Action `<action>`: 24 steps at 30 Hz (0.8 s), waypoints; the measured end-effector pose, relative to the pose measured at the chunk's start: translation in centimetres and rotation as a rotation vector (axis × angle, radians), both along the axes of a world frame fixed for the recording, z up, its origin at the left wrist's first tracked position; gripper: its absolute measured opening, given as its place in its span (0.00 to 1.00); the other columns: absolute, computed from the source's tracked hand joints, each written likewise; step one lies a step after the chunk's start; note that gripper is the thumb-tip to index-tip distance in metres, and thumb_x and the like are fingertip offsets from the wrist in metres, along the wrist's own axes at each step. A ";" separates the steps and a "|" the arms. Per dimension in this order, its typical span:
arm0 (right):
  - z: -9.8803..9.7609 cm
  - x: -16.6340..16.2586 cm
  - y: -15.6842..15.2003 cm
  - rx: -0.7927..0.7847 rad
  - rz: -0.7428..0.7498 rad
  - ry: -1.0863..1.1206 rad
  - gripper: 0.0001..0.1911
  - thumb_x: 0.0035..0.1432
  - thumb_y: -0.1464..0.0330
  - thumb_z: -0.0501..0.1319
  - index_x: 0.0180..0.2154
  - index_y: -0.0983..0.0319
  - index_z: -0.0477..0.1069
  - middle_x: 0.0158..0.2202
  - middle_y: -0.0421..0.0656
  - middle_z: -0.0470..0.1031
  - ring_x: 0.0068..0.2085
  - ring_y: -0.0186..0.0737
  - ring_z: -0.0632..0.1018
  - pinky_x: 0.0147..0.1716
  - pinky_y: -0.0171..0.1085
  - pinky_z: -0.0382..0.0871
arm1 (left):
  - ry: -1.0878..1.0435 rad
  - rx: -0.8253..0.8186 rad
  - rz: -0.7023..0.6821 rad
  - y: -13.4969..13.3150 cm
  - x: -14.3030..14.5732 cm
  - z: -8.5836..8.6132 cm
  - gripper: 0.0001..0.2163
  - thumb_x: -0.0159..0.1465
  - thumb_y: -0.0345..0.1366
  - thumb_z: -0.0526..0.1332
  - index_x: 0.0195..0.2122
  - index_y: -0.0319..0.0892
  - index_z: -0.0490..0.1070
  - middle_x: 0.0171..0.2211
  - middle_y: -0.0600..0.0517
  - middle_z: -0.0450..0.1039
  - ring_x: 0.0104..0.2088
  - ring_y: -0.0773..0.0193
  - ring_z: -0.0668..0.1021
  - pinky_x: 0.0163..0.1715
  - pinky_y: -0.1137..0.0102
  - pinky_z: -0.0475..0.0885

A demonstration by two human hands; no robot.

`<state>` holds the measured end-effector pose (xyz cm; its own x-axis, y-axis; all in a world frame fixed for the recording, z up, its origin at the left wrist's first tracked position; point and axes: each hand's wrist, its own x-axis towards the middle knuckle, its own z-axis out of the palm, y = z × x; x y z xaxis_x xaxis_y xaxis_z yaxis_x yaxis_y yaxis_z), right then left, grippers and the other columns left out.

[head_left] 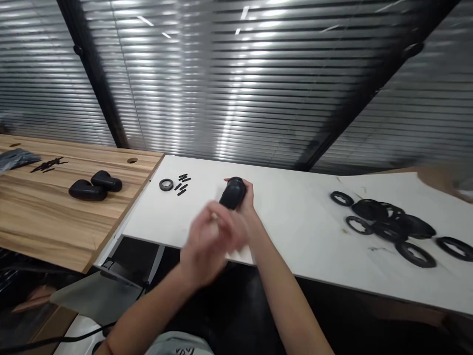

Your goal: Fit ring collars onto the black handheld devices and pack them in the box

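Observation:
My right hand (249,197) is wrapped round a black rounded handle-like part (232,194), held above the white tabletop (291,222). Its far end shows a round rim. Nearer to me, my left hand (214,231) crosses in front of the part's lower end. Motion smears its fingers, so I cannot tell whether they hold anything. A black ring with notches inside (166,180) lies on the white top to the left of the held part. Beside that ring are several short black pins (182,187).
On the wooden table (48,227) at left lie two black handle-like parts (87,194), several thin black strips (49,164) and a plastic bag (16,159). Several black rings (416,256) lie at right, some heaped together. Window blinds (240,88) stand behind the tables.

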<state>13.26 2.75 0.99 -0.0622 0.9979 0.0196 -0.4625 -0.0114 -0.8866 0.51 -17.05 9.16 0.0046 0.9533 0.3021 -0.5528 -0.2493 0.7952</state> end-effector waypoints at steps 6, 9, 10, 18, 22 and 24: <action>0.3 0.3 -0.9 0.027 0.126 0.119 0.31 0.49 0.39 0.56 0.29 0.60 0.78 0.19 0.42 0.65 0.22 0.40 0.65 0.23 0.39 0.62 | 0.422 -0.218 0.227 11.3 -2.2 -4.1 0.22 0.63 0.58 0.69 0.41 0.45 0.70 0.41 0.47 0.74 0.42 0.55 0.77 0.41 0.64 0.71; 0.5 0.3 -1.1 0.024 0.058 0.167 0.31 0.50 0.40 0.58 0.29 0.59 0.80 0.20 0.41 0.66 0.23 0.41 0.67 0.24 0.40 0.67 | 0.650 -0.139 -0.020 13.1 -0.8 -6.6 0.25 0.60 0.59 0.72 0.44 0.44 0.73 0.48 0.43 0.78 0.49 0.48 0.80 0.48 0.58 0.74; 0.5 0.3 -1.1 0.033 -0.002 0.171 0.29 0.50 0.40 0.59 0.31 0.59 0.80 0.22 0.41 0.68 0.24 0.41 0.69 0.26 0.40 0.69 | 0.694 -0.077 -0.047 13.4 -0.4 -7.1 0.28 0.58 0.57 0.75 0.50 0.44 0.74 0.53 0.41 0.78 0.53 0.45 0.80 0.52 0.55 0.75; 0.3 0.6 0.1 0.122 -0.166 -0.006 0.27 0.50 0.42 0.70 0.38 0.56 0.76 0.36 0.40 0.79 0.36 0.39 0.78 0.33 0.34 0.72 | 0.592 0.007 0.021 18.0 -0.7 -7.7 0.36 0.52 0.51 0.81 0.57 0.45 0.70 0.44 0.47 0.80 0.39 0.55 0.83 0.34 0.65 0.79; -0.1 0.7 0.5 0.188 -0.154 -0.103 0.29 0.48 0.42 0.74 0.37 0.56 0.71 0.23 0.33 0.63 0.23 0.33 0.63 0.23 0.33 0.60 | 0.361 -0.135 -0.191 19.5 -1.9 -8.1 0.33 0.54 0.62 0.75 0.48 0.44 0.67 0.29 0.54 0.74 0.20 0.63 0.75 0.11 0.74 0.58; -0.2 0.7 0.3 0.222 -0.140 -0.172 0.29 0.52 0.41 0.72 0.42 0.55 0.71 0.23 0.33 0.63 0.23 0.34 0.65 0.24 0.34 0.61 | 0.324 -0.161 -0.219 19.8 -2.2 -8.3 0.33 0.55 0.65 0.73 0.46 0.44 0.66 0.29 0.53 0.75 0.20 0.62 0.77 0.10 0.74 0.58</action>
